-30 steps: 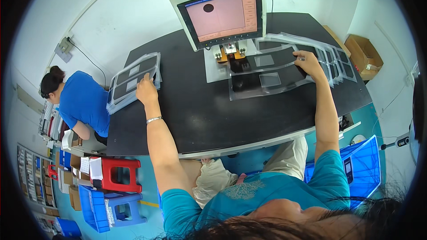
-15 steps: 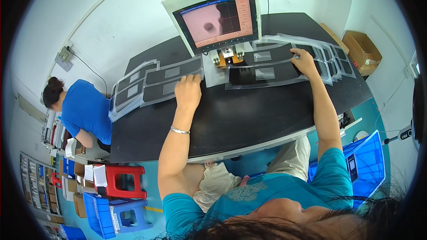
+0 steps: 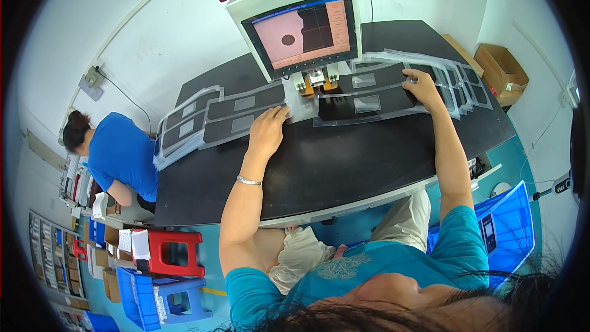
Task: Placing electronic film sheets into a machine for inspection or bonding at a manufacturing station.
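Note:
My left hand [image 3: 267, 132] lies over the near right corner of a black sheet with a clear plastic border [image 3: 222, 110], its fingers stretched out and resting on the edge. That sheet overlaps a stack of similar sheets [image 3: 179, 141] on the left. My right hand [image 3: 424, 91] pinches the right side of another black sheet [image 3: 399, 99], whose left end lies by the machine's small head [image 3: 316, 78]. Both sheets carry pale rectangular windows. Above the head, a monitor [image 3: 300, 29] shows a magnified dark round spot beside a dark edge.
The black table [image 3: 344, 160] carries more overlapping bordered sheets [image 3: 464, 89] at the right. A cardboard box [image 3: 503, 74] stands beyond them. A person in blue [image 3: 123, 154] bends at the left. Red [image 3: 175, 252] and blue stools [image 3: 181, 301] and a blue crate [image 3: 513, 227] stand below.
My left hand has shifted right toward the sheet's corner. On the monitor, the blurred dark spot has become sharp and round, and the dark edge looks crisper. My right hand keeps its pinch.

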{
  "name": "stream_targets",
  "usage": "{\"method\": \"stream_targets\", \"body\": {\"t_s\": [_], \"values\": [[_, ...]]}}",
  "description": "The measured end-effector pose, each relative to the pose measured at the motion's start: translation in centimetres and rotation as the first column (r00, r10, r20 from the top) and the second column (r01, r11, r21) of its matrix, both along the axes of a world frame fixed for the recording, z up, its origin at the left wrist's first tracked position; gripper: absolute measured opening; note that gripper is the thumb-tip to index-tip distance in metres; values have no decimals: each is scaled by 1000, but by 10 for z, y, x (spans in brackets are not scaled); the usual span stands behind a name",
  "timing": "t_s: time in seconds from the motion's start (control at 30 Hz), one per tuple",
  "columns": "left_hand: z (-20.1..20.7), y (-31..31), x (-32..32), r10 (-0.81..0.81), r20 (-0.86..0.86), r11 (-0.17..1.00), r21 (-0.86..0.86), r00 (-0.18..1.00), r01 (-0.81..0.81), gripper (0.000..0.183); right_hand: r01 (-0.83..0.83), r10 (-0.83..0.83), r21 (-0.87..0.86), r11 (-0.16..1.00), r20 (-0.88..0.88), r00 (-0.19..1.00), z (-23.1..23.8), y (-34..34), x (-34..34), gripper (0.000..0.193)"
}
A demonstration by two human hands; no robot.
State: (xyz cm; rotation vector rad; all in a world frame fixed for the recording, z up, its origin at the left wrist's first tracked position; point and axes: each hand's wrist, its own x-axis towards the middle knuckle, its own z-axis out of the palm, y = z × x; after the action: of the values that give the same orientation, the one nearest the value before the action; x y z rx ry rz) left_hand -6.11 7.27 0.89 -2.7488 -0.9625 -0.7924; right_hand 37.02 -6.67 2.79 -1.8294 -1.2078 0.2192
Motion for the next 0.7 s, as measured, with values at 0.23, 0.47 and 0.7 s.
{"method": "stream_targets", "body": {"t_s": [0.23, 0.47, 0.7], "values": [[-2, -14, 13, -21, -61, 999, 43, 998, 24, 30, 182, -223, 182, 966, 236, 946, -17, 17, 1, 47], [2, -18, 14, -21, -56, 1000, -9, 998, 20, 30, 198, -252, 232, 952, 228, 941, -27, 27, 1, 48], [3, -19, 14, -12, -95, 999, -32, 995, 9, 30, 188, -237, 210, 959, 239, 942, -31, 27, 4, 48]]}}
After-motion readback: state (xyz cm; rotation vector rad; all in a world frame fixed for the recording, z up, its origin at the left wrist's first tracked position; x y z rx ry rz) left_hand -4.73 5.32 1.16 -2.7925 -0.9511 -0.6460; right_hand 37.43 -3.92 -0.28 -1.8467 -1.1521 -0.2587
